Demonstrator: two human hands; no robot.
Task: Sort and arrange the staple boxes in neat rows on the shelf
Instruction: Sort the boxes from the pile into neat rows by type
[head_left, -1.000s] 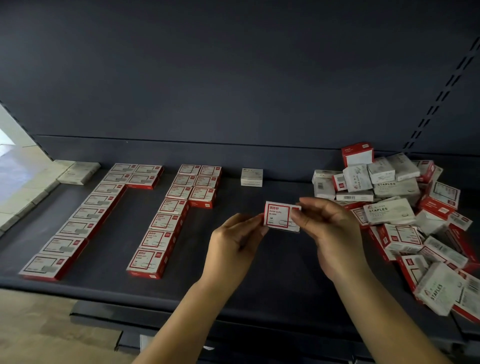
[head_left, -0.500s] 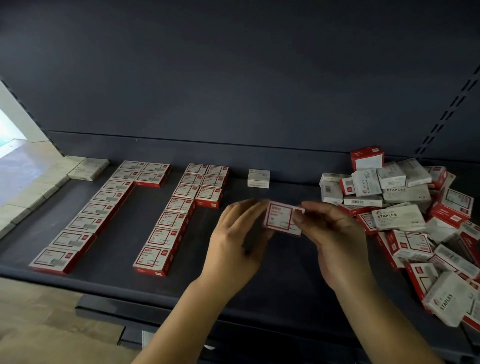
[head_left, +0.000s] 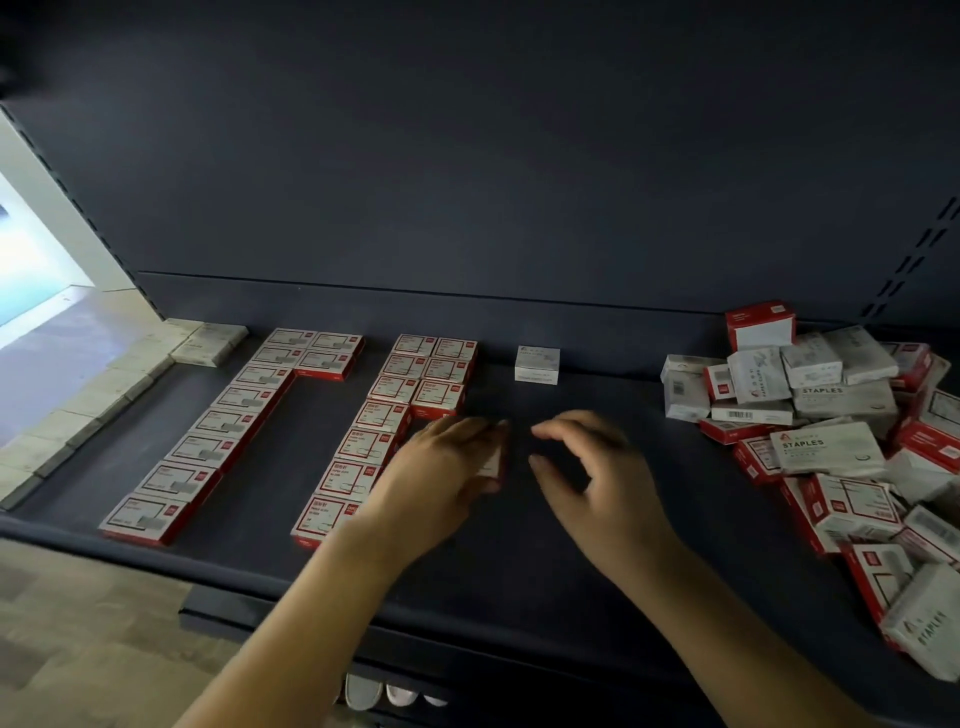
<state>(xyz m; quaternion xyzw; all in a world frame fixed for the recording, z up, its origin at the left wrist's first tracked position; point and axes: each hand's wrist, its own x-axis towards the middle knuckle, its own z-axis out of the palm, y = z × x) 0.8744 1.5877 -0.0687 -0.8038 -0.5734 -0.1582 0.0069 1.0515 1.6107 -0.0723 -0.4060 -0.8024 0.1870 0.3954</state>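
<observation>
At centre frame a small red-and-white box (head_left: 492, 460) is held in the left hand (head_left: 441, 467), only its right edge showing past the blurred fingers, so the grip is judged curled round the box, low over the shelf (head_left: 545, 545). The right hand (head_left: 587, 473) is seen just beside it, apart from the box, fingers loosely bent and holding nothing. To the left of centre, red boxes are laid flat in two rows (head_left: 379, 431) running from the front edge to the back, each widened to two boxes across at the rear; pale boxes are lined along the far left. A lone white box (head_left: 537, 365) stands at upper centre, and an unsorted pile (head_left: 841, 441) fills the right of the frame. Such a box is judged light, stiff-walled cardboard, easily crushed at its corners and inclined to slide on the smooth shelf. It is best taken by its two short ends or long sides, and set flat beside the nearer row.
</observation>
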